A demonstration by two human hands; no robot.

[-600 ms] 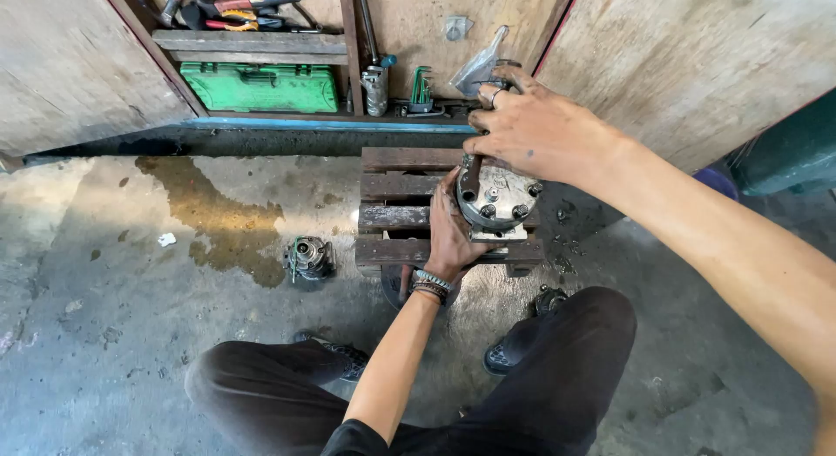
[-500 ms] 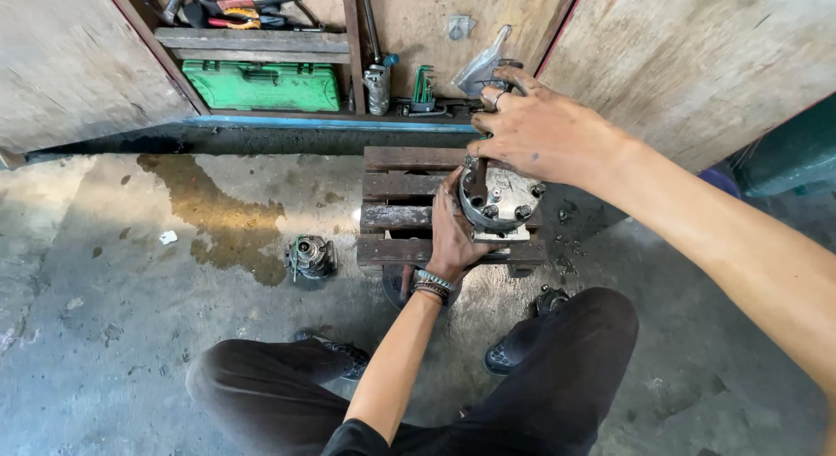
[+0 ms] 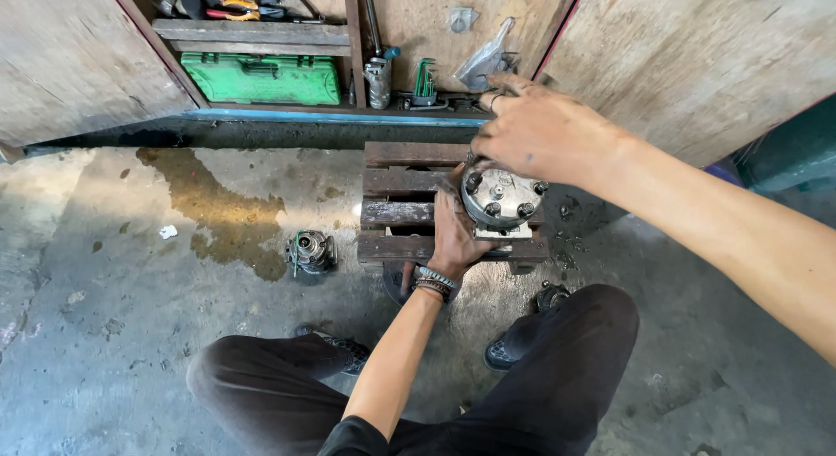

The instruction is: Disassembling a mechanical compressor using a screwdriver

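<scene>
Bracing the round metal housing with my left hand, I have the palm flat against its near side and the fingers wrapped partway round it, which looks to me like a way of keeping it from turning or sliding; it stands upright on the small wooden slatted stand, towards the stand's right end, its bolted face turned up at the camera; my right hand hangs just above and behind that face, fingers loosely spread and curled downward, and I cannot tell whether the fingertips pinch anything or only touch the top; the stand lifts the part off the ground, which I judge puts it within easy reach of someone crouching, as the dark trousers and shoes below show; a second, smaller round metal part sits on the floor just left of the stand, apart from both hands; the concrete floor is grey, scuffed and gritty, with a brownish oil stain spreading left of the stand; beyond it a low wooden shelf holds a green plastic case, hex keys and a crumpled plastic bag, with rough plywood panels to either side.
</scene>
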